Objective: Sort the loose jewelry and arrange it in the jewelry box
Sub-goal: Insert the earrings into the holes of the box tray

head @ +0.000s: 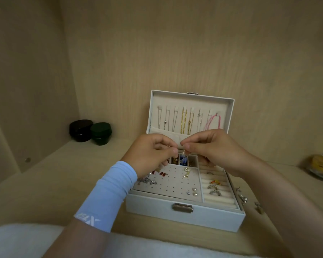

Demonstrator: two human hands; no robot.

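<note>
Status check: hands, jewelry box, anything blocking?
Hands: left hand and right hand pinch a small pearl piece over open jewelry box. Loose earrings wait right of it. No obstruction seen.

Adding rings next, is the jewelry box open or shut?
Open: the jewelry box lid stands upright behind the tray, necklaces hanging inside it.

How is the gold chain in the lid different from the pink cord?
The gold chain is shiny metal links; the pink cord is soft-looking thread. The gold chain hangs mid-lid; the pink cord hangs at the right end, looping wider. Both dangle from tabs in the open lid.
</note>
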